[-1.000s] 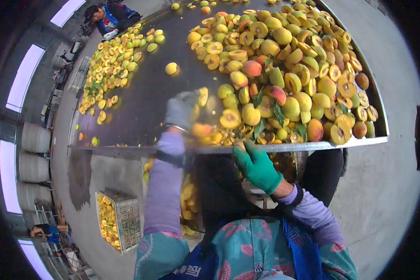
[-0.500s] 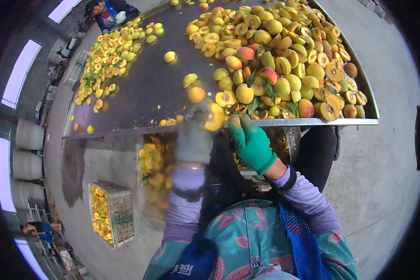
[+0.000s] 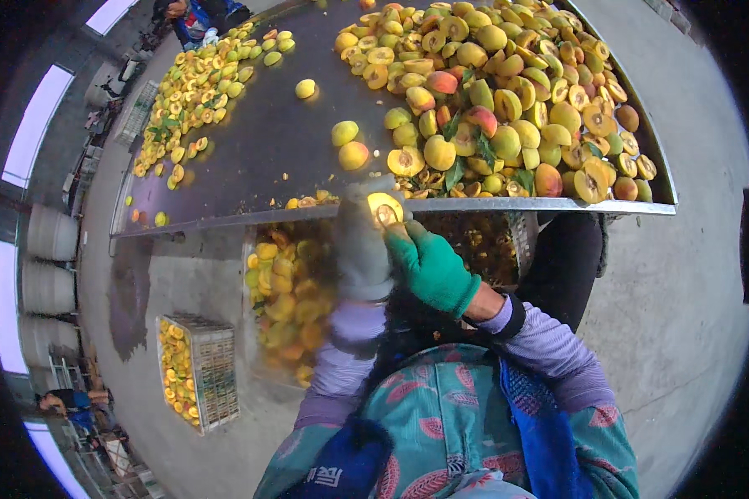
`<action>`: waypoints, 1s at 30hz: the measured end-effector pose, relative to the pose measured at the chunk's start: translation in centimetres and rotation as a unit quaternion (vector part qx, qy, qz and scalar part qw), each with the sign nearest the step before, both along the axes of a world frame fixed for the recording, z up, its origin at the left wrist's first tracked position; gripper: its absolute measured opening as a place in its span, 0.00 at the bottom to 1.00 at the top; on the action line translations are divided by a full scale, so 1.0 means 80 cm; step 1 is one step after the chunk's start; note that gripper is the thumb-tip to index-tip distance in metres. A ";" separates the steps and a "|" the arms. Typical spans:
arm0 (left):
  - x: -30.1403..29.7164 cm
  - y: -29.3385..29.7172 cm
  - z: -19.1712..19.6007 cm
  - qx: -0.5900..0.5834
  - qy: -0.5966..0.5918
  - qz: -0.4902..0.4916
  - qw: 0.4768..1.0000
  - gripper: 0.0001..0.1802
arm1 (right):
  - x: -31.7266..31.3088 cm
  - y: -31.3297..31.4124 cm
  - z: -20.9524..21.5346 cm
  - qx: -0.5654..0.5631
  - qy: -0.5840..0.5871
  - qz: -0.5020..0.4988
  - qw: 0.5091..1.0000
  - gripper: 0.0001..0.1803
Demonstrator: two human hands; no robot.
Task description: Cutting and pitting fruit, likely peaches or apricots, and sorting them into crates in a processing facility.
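Note:
My left hand [image 3: 363,243], in a grey glove and blurred by motion, grips a yellow peach half [image 3: 388,205] with its cut face and brown pit hollow showing. It is just in front of the table's near edge. Close against that half is my right hand [image 3: 434,268] in a green glove, its fingers closed at the lower side of the fruit. What they hold, if anything, is hidden. Beyond, a big pile of halved peaches [image 3: 508,108] with some green leaves covers the right part of the metal table [image 3: 250,158].
Another heap of peach halves [image 3: 193,91] lies at the table's far left, near another person [image 3: 204,21]. Below the near edge stand a crate of peaches [image 3: 283,299] and a crate of dark scraps [image 3: 483,241]. A further full crate [image 3: 212,374] is on the floor at left.
Both hands have drawn back slightly from the table edge. The peach half has turned, its pit side now facing the right hand, whose fingers have moved left against it.

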State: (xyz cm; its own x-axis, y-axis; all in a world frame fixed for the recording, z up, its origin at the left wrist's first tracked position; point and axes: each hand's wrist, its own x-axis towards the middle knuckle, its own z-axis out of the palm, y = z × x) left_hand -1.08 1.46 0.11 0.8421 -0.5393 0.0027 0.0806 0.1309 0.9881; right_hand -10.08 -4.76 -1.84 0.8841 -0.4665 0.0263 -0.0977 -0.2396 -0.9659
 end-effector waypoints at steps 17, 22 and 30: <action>0.006 -0.030 -0.087 -0.085 -0.108 -0.096 0.986 0.13 | -0.020 0.001 0.006 0.619 0.084 0.025 0.780 0.21; 0.031 -0.028 -0.109 0.192 -0.453 -0.088 0.866 0.15 | -0.023 0.001 0.009 0.738 0.027 0.127 0.662 0.19; 0.011 0.001 -0.055 -0.120 -0.086 -0.145 0.978 0.19 | -0.031 0.015 0.013 0.759 -0.030 0.180 0.626 0.22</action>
State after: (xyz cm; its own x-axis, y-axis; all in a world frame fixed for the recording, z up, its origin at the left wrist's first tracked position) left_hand -0.18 1.56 -4.30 0.6304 -0.7215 0.2865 -0.0163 0.3568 0.9341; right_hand -12.53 -3.59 -0.83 0.9575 0.2343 -0.1682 -0.2541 0.9612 -0.1074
